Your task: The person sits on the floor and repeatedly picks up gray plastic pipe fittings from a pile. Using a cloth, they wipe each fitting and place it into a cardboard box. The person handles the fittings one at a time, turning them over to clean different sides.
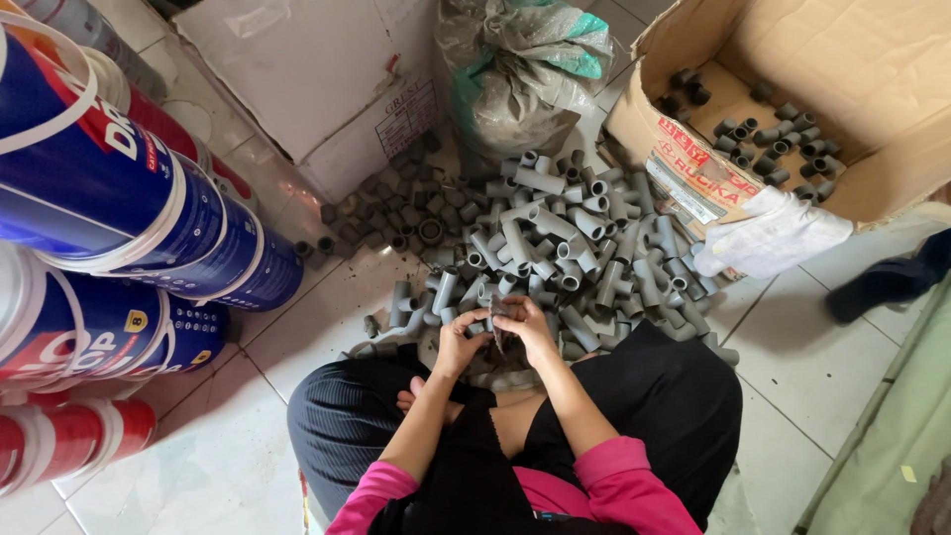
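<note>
White floor tiles (pixel 812 367) carry the whole scene in the head view, with a person seated low, knees apart in black trousers and pink sleeves. Left hand (pixel 458 342) and right hand (pixel 529 327) meet just in front of the knees, fingers (pixel 515 309) of both curled closed around one small grey pipe fitting (pixel 498 315), held between them above the near edge of a large heap of grey pipe fittings (pixel 555 248) spread on the floor. Darker, smaller fittings (pixel 381 203) lie at the heap's far left. An open cardboard box (pixel 792 59) stands far right, with dark fittings loose inside and a white cloth (pixel 768 233) draped over its near edge. A crumpled grey sack (pixel 525 69) sits at the far centre beside a closed white carton (pixel 317 69). Blue, white and red paint buckets (pixel 119 198) are stacked along the left.
</note>
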